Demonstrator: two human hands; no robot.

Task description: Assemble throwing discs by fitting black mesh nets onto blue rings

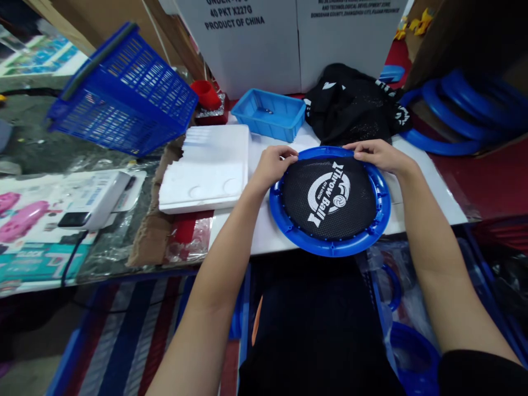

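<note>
A round blue ring (pixel 330 248) with a black mesh (pixel 358 192) across it lies over the front edge of the white work surface. White "Throw Ball" lettering shows on the mesh. My left hand (pixel 275 164) pinches the ring at its upper left. At the upper right, my right hand (pixel 377 155) has its fingers and thumb closed on the rim. A pile of black mesh pieces (pixel 350 104) lies just beyond the ring, and a light blue tray (pixel 270 113) with small metal bits stands behind my left hand.
Blue rings (pixel 457 115) are stacked at the right. A white foam block (pixel 206 165), a tilted blue basket (pixel 127 93) and a red cup (pixel 205 95) are on the left. A large carton (pixel 256 55) stands at the back. More blue rings (pixel 412 352) sit below, by my right forearm.
</note>
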